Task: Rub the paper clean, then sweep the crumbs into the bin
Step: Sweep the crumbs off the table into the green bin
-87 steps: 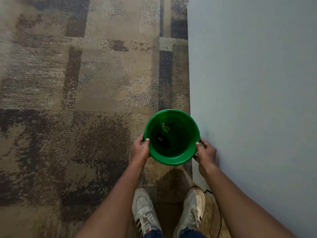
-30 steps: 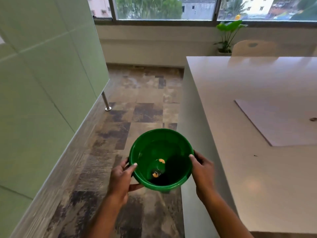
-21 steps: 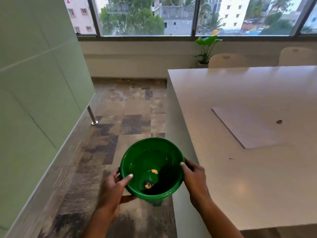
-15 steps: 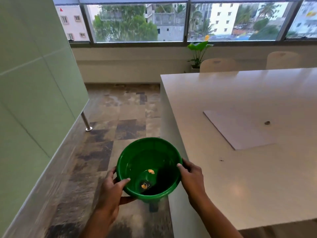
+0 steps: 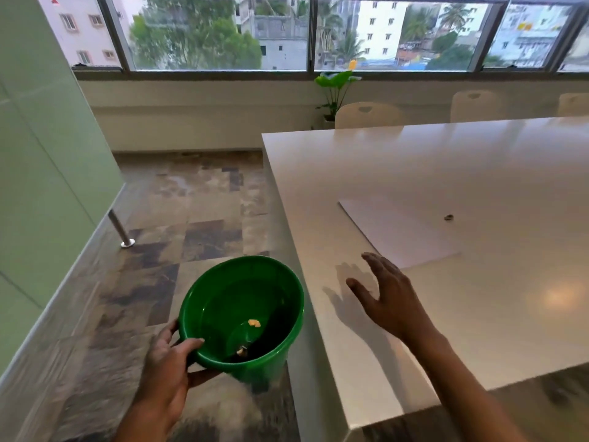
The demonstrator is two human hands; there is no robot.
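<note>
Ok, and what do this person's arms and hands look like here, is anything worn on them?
Both are bare. The left hand and right hand have no gloves, and no rings show. The left forearm and right forearm are uncovered right to the frame edge, with no sleeves, watch or wristband in view.

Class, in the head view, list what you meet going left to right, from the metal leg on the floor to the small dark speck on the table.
The metal leg → left hand → green bin → right hand → small dark speck.
</note>
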